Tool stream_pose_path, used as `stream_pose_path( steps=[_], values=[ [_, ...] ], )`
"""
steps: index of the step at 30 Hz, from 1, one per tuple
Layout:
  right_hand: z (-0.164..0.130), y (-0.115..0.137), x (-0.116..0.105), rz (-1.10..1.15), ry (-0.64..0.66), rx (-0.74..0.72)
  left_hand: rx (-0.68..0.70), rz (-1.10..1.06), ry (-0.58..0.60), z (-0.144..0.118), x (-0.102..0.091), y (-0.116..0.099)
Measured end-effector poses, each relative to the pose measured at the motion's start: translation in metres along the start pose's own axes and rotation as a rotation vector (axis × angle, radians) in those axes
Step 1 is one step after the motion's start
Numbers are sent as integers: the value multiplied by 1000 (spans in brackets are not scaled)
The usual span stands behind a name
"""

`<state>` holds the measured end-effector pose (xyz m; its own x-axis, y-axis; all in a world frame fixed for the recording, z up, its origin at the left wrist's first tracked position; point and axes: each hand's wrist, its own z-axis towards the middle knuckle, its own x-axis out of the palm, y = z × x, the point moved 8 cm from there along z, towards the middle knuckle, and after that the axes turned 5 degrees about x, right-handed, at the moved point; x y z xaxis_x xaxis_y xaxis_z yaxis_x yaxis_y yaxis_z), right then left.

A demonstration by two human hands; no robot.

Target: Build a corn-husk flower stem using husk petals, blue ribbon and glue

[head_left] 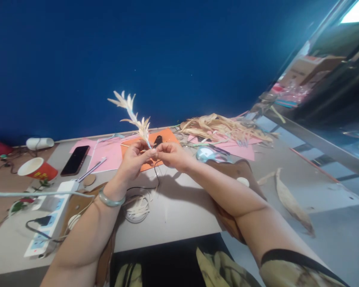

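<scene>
My left hand (pixel 134 160) is closed in a pinch around the lower stem of a pale craft flower stalk (pixel 133 117), which looks made of dried husk. The stalk tilts up and left, with two clusters of pointed cream petals. Against its base, my right hand (pixel 172 155) has thumb and forefinger pinched together; whether it grips the stem end or something thin is hidden. Under the hands lies an orange sheet (pixel 169 136) with a small black tool (pixel 158 140) on it. A dark cord (pixel 146 187) hangs just below the fingers.
A pile of dried corn husks (pixel 218 127) lies at back right. Left are a phone (pixel 75 160), a paper cup (pixel 40 170) and a power strip (pixel 49 227) with cords. A coil of pale strips (pixel 137 209) sits near my left wrist. A blue wall (pixel 167 59) rises behind.
</scene>
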<state>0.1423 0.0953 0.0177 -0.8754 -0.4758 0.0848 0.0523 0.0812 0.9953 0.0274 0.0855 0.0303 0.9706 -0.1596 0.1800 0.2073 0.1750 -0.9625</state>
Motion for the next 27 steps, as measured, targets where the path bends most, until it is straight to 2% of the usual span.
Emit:
stream_pose_path(
  steps=[4,8,13,20,27],
  values=[
    [-2,5,3,88,105,7,-107,-106,195,-2,9,1],
    [-3,6,7,134,156,21,-80,-131,255,-1,10,-2],
    [-2,4,4,135,116,10,-32,-92,161,1,4,-1],
    [-5,11,-2,-88,2,-30,18,62,82,3,-5,-1],
    [-6,12,-5,-159,-47,-38,83,86,-34,6,-12,-7]
  ],
)
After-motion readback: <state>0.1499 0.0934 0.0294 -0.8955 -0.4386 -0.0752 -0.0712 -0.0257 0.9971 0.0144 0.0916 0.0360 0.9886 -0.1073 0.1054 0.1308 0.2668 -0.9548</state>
